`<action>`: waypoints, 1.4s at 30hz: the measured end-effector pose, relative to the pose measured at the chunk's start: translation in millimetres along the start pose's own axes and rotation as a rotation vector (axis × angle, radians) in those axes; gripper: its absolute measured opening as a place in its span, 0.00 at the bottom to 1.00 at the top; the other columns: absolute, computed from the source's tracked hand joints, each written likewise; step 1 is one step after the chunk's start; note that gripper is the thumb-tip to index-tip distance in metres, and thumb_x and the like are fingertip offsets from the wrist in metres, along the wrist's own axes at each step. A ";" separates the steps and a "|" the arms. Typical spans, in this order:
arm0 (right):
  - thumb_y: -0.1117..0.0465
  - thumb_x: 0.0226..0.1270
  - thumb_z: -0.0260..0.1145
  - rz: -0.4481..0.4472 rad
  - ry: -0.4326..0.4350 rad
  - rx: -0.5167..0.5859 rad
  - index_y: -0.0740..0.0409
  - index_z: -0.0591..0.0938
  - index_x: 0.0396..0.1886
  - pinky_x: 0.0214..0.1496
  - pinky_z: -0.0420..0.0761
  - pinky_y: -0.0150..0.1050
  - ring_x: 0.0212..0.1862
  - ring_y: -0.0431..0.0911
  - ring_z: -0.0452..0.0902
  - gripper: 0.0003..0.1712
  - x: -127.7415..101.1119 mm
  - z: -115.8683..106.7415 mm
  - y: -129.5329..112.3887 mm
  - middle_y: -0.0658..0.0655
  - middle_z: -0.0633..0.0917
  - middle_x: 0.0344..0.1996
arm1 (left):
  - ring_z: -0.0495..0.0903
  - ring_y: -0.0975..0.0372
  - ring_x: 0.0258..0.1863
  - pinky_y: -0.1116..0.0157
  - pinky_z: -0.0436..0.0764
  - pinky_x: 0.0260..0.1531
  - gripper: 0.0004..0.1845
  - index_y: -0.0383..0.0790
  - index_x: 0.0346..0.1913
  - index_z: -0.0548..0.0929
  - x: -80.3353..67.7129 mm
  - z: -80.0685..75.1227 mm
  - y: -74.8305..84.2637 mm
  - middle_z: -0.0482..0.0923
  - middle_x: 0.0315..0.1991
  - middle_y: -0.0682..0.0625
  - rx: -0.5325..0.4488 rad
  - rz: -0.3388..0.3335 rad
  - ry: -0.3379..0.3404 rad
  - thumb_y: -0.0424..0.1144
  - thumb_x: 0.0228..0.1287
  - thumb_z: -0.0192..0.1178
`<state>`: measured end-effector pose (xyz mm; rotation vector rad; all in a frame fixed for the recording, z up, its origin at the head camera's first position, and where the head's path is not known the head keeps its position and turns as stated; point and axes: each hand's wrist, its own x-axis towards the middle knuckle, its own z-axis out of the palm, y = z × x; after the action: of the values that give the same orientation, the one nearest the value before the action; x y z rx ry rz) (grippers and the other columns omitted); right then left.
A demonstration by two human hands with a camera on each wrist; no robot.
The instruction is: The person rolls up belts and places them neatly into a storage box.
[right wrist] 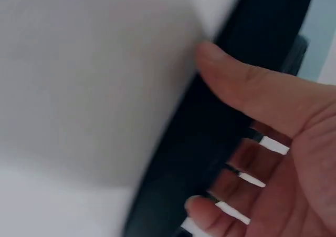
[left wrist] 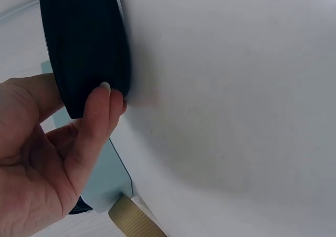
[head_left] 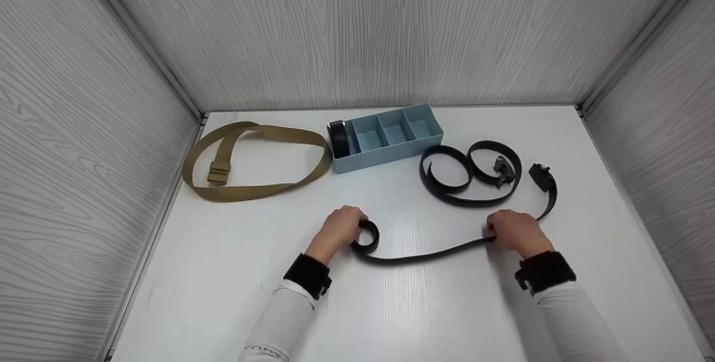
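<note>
A black belt (head_left: 410,260) stands on edge across the table's front half, its left end coiled into a small loop. My left hand (head_left: 342,227) pinches the belt at that coil; in the left wrist view the fingertips (left wrist: 102,98) press against the dark strap (left wrist: 84,42). Farther right, my right hand (head_left: 516,230) grips the same belt along its length. Its thumb lies over the strap (right wrist: 184,137) in the right wrist view, with the other fingers behind. Past the right hand, the belt curves up to its black buckle (head_left: 540,176).
A blue-grey compartment box (head_left: 385,153) stands at the back, a rolled black belt (head_left: 339,139) in its leftmost compartment. Left of it lies a tan webbing belt (head_left: 251,191) with a buckle. Another black belt (head_left: 472,201) lies loosely curled at the right. Panels (head_left: 363,32) enclose the table.
</note>
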<state>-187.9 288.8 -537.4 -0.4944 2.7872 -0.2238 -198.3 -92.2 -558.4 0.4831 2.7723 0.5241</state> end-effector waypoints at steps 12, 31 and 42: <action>0.44 0.46 0.79 -0.636 0.295 -0.073 0.56 0.82 0.49 0.36 0.78 0.45 0.39 0.46 0.80 0.32 20.0 31.0 -136.8 0.52 0.80 0.46 | 0.72 0.59 0.29 0.60 0.74 0.35 0.15 0.44 0.33 0.87 5.5 -6.0 -4.6 0.77 0.27 0.54 0.118 0.266 -0.036 0.21 0.50 0.59; 0.59 0.55 0.75 -0.685 0.345 -0.101 0.51 0.83 0.45 0.35 0.78 0.42 0.36 0.46 0.80 0.17 42.6 52.1 -172.8 0.50 0.81 0.39 | 0.67 0.61 0.24 0.62 0.71 0.29 0.14 0.50 0.26 0.86 21.6 -7.7 12.4 0.71 0.21 0.58 0.203 0.338 -0.059 0.27 0.60 0.60; 0.65 0.56 0.71 -0.709 0.502 -0.175 0.52 0.81 0.35 0.24 0.73 0.37 0.25 0.42 0.76 0.09 47.7 67.5 -183.8 0.48 0.80 0.29 | 0.70 0.63 0.25 0.60 0.75 0.31 0.13 0.52 0.29 0.89 19.3 -3.3 10.1 0.80 0.26 0.58 0.220 0.370 -0.031 0.28 0.59 0.60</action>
<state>-152.0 94.4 -576.3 -1.6678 2.9775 -0.2816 -214.2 -77.1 -555.5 1.0562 2.7321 0.2812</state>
